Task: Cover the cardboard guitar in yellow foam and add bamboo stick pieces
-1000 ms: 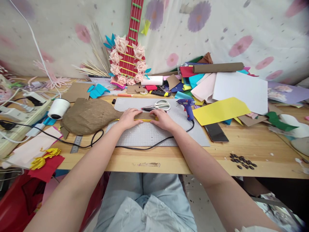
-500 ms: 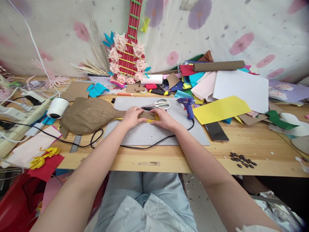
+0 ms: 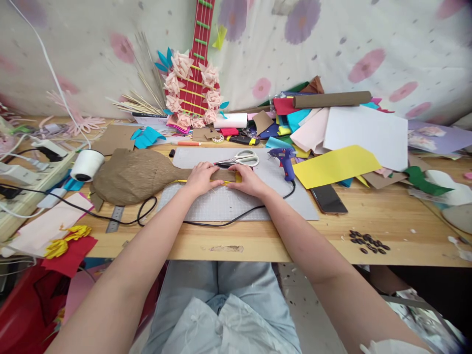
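A lute-shaped piece wrapped in crinkled brown paper [image 3: 134, 176] lies flat, its round body to the left and its narrow neck reaching right onto the grey cutting mat [image 3: 217, 211]. Fingers on the far side and thumb on the near side, my left hand [image 3: 201, 179] is closed around the neck. My right hand [image 3: 249, 182] pinches the neck close to its right end, where yellow paper [image 3: 238, 175] shows at the edge under the brown. Both thumbs press along the near edge and partly hide the yellow strip. Just beyond my hands rest white-handled scissors [image 3: 246, 158].
A blue glue gun [image 3: 283, 160] stands at the mat's right, its black cord crossing the mat. Beyond it lie a yellow sheet [image 3: 337, 165], a phone [image 3: 329, 199] and dark oval beads [image 3: 368, 242]. Behind leans a red paper guitar [image 3: 195, 88]; a power strip [image 3: 29, 196] sits left.
Both hands stay on the neck in almost the same place. The whole view has shifted very slightly; nothing was picked up or let go.
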Tool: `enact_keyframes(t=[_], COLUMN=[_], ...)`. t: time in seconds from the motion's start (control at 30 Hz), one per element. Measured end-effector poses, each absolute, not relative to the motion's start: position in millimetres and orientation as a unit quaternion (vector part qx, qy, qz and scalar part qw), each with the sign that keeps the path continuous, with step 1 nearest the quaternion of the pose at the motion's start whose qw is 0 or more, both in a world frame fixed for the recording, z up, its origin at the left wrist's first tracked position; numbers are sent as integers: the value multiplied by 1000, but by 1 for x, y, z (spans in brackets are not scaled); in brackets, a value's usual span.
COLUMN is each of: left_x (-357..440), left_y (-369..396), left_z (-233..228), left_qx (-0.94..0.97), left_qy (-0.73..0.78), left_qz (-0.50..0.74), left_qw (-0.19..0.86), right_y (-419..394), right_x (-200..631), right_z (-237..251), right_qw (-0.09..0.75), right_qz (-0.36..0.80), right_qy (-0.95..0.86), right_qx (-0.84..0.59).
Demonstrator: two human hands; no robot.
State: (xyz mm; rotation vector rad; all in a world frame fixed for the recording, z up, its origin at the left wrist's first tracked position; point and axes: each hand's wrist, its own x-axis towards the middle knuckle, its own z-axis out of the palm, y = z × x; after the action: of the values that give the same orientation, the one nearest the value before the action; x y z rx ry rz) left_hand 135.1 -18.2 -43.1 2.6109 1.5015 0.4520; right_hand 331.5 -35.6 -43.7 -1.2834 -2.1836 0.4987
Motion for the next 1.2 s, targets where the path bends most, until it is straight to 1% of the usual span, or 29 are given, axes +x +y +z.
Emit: enact_keyframes(t=[0.33,0.73,1.2], left_x=[136,134,135], left_y=[-18,-18,-20], left_z=[-44,-46,-45], left_qx=[847,847,850], left_qy=[503,501,499], left_qz=[162,167,160], left_qw=[59,61,51], right_y=[-36,-38,-31], right_x=[322,338,348], right_z=[-48,-30,-34], right_qw=[297,229,218], right_qz=[158,170,220], right_qy=[-792,-846,-846], right_qx=[-509,-451,-434])
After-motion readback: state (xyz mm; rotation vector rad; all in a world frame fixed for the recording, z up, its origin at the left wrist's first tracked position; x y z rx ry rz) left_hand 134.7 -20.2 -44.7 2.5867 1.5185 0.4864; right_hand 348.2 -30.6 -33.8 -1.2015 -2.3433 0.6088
